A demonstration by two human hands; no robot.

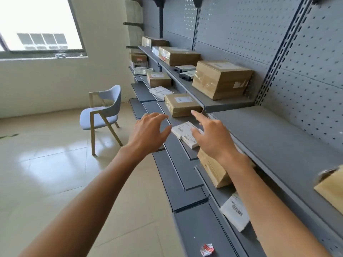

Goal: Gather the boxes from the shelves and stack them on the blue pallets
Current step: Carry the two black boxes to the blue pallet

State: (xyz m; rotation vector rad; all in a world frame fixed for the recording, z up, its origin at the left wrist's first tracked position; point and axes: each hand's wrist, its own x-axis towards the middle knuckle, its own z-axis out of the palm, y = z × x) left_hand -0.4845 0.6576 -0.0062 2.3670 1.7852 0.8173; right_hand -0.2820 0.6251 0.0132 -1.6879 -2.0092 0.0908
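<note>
Both hands are extended toward the grey metal shelving [259,138] and nothing is held in either. The left hand [148,130] is spread wide, fingers curved as if sized for a grasp. The right hand [211,134] is relaxed with the forefinger extended, and it partly covers the white flat box [182,129].

The white flat box lies on a lower shelf, just in front of the taped brown box [181,104], which sits partly under the edge of the shelf above. Which of the two is the intended target cannot be told.

Handling, as judged from appearance:
- The white flat box is thin and is expected to be light and stiff. A pinch across its two long edges should be sufficient. Its printed surface may be smooth, so a firm grip is advised.
- The taped brown box is corrugated cardboard, sealed with clear tape and bearing a white label on top. Moderate weight is assumed. It is best taken with one hand on each short side, clear of the glossy tape, which may be slippery.
- The large brown box [221,78] on the upper shelf is bulkier, and two hands under its lower edges are recommended.

The blue pallets are not in view.
</note>
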